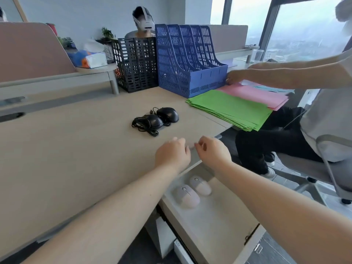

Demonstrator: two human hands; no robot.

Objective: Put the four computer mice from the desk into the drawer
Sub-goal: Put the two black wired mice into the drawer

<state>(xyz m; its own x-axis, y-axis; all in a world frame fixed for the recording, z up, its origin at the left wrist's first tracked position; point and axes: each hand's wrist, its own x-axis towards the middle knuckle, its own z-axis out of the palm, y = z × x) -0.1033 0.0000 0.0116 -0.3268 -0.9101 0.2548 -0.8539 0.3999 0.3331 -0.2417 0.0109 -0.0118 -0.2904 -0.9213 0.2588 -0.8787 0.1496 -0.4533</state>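
Observation:
Two black wired mice lie side by side in the middle of the desk [66, 149], the nearer black mouse [155, 121] with its cable bundled at its left, the farther black mouse [168, 114] behind it. Two pale lilac wireless mice sit in the open drawer [219, 225] under the desk's right edge: one lilac mouse [187, 195] in front, another lilac mouse [201, 185] behind it. My left hand [172, 154] and my right hand [212, 151] hover close together over the desk edge, just short of the black mice, fingers loosely curled, holding nothing that I can see.
A blue file rack [190, 60] and a black mesh rack [136, 63] stand at the back. Stacks of green paper [230, 107] and pink paper [257, 95] lie at the right, where another seated person reaches over the pink stack. A tissue box [91, 58] sits on the left shelf.

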